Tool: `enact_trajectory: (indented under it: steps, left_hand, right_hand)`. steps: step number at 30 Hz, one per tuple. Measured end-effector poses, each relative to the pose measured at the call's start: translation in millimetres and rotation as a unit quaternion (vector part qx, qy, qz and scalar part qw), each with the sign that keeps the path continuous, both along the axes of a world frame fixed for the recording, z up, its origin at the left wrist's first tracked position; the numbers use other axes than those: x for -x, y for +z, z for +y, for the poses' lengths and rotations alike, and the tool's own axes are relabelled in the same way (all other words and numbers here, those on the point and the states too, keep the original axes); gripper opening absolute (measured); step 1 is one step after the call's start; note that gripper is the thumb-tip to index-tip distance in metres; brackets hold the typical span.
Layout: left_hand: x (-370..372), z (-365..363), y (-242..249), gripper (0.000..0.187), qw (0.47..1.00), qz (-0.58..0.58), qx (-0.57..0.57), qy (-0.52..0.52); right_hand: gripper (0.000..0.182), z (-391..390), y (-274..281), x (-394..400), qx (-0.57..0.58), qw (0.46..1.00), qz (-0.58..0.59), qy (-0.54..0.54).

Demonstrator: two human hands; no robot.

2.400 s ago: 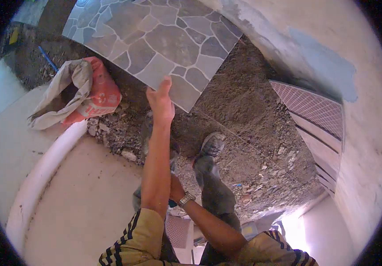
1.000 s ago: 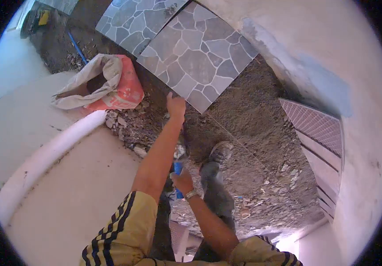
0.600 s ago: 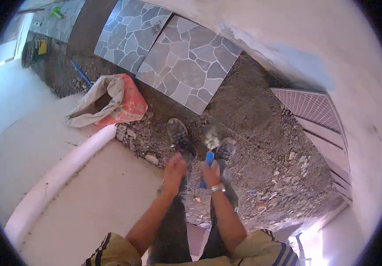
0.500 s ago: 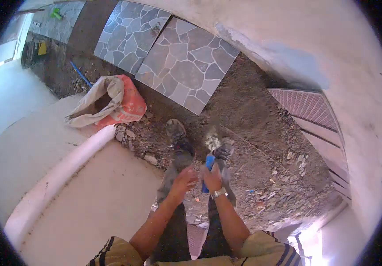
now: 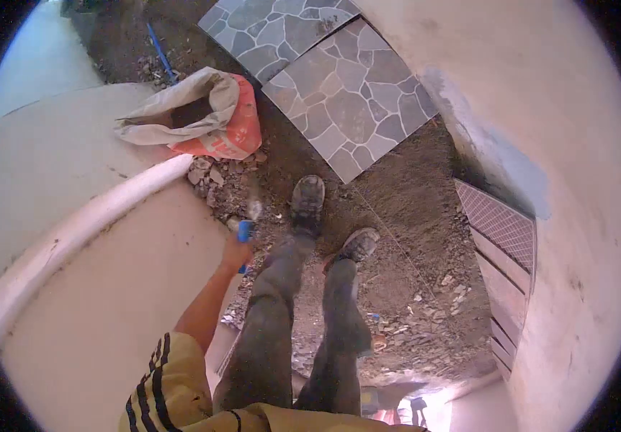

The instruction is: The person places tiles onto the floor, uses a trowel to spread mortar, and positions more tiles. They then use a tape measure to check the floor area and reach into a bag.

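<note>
My left hand [image 5: 237, 253] is wrapped round the blue handle of a trowel [image 5: 245, 230], held low beside my left leg. Its small, pale blade end points away from me and is blurred, over the rubble at the edge of the pale floor. My right hand is out of view. Beyond the trowel stands an open sack [image 5: 242, 119], white and red-orange, with its mouth rolled back and a dark inside. Ahead of my shoes lies a grey stone-patterned tile [image 5: 350, 97], and a second tile [image 5: 274, 32] adjoins it farther off.
Bare soil [image 5: 404, 187] runs along the wall [image 5: 570, 144] on the right. Several tiles [image 5: 501, 259] lean there. A thin string [image 5: 390, 230] crosses the ground. Broken rubble [image 5: 440, 309] lies to the right of my legs, and a raised pale curb [image 5: 94, 230] to the left.
The trowel has passed from my right hand to my left and moved left. My right hand has left the view. The camera has shifted, and my feet stand differently.
</note>
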State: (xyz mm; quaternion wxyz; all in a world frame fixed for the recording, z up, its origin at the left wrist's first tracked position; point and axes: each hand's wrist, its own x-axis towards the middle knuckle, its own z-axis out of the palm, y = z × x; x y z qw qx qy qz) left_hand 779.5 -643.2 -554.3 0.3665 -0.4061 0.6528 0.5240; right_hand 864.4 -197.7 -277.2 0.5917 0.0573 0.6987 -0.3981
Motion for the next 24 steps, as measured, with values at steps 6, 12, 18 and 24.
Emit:
enact_trajectory:
  steps: [6, 12, 18, 24]
  left_hand:
    - [-111, -120, -150, 0.043, 0.984, 0.016, 0.127, 0.122]
    - [-126, -150, -259, 0.066, 0.927, 0.15, 0.342, 0.022]
    - [-55, -88, -243, 0.059, 0.843, 0.353, 0.405, -0.02]
    - [145, 96, -160, 0.055, 0.949, 0.311, 0.002, 0.056]
  right_hand:
    - [0.041, 15, -11, 32, 0.01, 0.996, -0.035, 0.076]
    - [0.04, -2, -112, 97, 0.034, 0.985, 0.114, 0.123]
    - [0.028, 58, -349, 292, -0.156, 0.845, 0.272, -0.434]
    - [0.02, 90, -492, 334, -0.081, 0.753, 0.229, -0.611]
